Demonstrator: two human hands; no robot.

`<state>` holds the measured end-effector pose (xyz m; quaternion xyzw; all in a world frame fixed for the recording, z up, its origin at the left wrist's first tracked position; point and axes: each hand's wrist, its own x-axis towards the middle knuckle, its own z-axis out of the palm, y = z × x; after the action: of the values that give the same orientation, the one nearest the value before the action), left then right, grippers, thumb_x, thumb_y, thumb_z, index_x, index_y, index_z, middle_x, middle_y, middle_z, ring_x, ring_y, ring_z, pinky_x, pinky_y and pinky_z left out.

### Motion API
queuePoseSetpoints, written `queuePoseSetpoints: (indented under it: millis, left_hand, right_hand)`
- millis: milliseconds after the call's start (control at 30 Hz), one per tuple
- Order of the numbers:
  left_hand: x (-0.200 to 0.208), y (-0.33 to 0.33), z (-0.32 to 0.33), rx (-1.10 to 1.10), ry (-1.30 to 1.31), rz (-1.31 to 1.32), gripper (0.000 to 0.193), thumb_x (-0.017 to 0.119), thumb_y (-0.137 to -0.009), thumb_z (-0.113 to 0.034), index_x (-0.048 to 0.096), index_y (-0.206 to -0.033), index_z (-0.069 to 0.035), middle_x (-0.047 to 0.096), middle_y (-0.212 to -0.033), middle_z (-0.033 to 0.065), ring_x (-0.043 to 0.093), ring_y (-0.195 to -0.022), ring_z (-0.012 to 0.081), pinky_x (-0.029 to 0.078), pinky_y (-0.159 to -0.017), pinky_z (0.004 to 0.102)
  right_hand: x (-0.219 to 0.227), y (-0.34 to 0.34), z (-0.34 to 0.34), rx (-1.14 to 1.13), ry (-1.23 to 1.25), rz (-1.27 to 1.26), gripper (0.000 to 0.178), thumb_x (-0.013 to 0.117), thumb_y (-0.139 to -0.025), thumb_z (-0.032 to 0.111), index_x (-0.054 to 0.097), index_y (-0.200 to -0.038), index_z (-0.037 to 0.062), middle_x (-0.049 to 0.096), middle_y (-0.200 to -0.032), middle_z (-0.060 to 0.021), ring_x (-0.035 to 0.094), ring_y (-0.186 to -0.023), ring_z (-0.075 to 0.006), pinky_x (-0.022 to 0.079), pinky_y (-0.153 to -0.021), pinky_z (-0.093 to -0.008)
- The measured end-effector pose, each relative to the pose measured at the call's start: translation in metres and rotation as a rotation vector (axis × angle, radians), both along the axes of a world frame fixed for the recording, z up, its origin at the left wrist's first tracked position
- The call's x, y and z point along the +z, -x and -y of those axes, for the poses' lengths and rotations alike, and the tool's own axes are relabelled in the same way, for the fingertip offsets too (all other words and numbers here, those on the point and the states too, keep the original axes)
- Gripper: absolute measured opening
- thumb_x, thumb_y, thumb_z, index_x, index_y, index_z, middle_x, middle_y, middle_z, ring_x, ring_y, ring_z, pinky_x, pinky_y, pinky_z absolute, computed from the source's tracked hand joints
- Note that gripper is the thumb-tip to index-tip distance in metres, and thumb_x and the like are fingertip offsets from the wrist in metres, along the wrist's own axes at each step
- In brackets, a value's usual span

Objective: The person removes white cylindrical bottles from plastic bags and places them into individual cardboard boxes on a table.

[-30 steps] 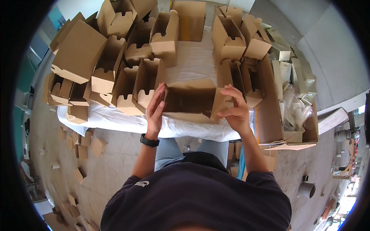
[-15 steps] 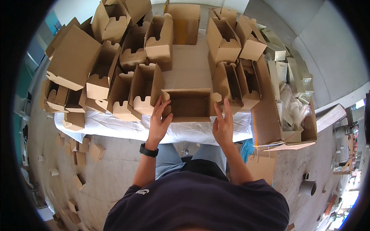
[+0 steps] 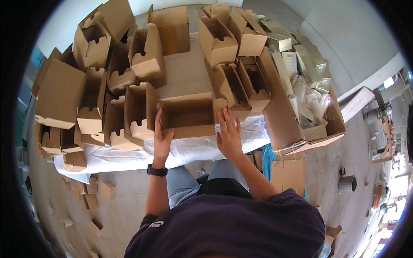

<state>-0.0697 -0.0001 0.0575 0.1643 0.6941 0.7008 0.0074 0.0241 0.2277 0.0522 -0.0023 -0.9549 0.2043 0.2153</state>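
Observation:
An open cardboard box point(image 3: 189, 132) lies on the white-covered table in front of me, its hollow side facing up. My left hand point(image 3: 162, 139) is at its left end, fingers stretched along the side and thumb apart at the front wall. At the right end, my right hand point(image 3: 230, 134) has its fingers extended and lies against the outside of the box's end flap point(image 3: 220, 104). Neither hand wraps round the box. A black watch point(image 3: 157, 170) is on my left wrist.
Upright open boxes point(image 3: 140, 109) crowd the left side, with more boxes point(image 3: 232, 86) at right. A large carton point(image 3: 279, 103) holds pale boxes and clear plastic point(image 3: 307, 96). The white cloth point(image 3: 193, 148) hangs over the front edge. Small cardboard pieces point(image 3: 106, 190) litter the floor.
The whole view has turned and shifted, so the scene lies further left. My right hand has come in closer against the right end of the box; the left stays at its end.

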Motion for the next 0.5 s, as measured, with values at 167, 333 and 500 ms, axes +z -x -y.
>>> queuePoseSetpoints:
  millis: [167,333,500]
  left_hand:
    - [-0.002,0.001,-0.002,-0.004,0.080,-0.067,0.072,0.055,-0.084,0.005,0.024,-0.148,-0.003,0.028,-0.153,0.0133,0.023,-0.143,0.0243,0.017,-0.116,0.0342]
    - [-0.006,0.002,0.002,-0.030,0.039,-0.036,0.071,0.056,-0.086,0.004,0.024,-0.149,-0.008,0.025,-0.154,0.0137,0.021,-0.143,0.0260,0.016,-0.116,0.0357]
    - [0.002,-0.002,0.001,0.001,0.133,-0.063,0.070,0.055,-0.088,0.003,0.023,-0.149,-0.008,0.025,-0.153,0.0148,0.023,-0.142,0.0253,0.018,-0.115,0.0357]
  right_hand:
    - [0.010,-0.003,-0.007,-0.037,-0.129,0.078,0.080,0.063,-0.079,0.000,0.027,-0.149,0.0126,0.024,-0.154,-0.0117,0.019,-0.144,-0.0350,0.018,-0.112,-0.0584]
    - [0.058,-0.012,-0.025,0.163,0.042,-0.008,0.067,0.068,-0.077,0.004,0.043,-0.139,0.0104,0.031,-0.150,-0.0149,0.027,-0.141,-0.0358,0.028,-0.111,-0.0512]
    - [0.144,-0.024,-0.109,-0.110,0.025,-0.311,0.044,0.067,-0.080,0.002,0.058,-0.123,0.0066,0.050,-0.137,-0.0175,0.050,-0.125,-0.0353,0.044,-0.101,-0.0420]
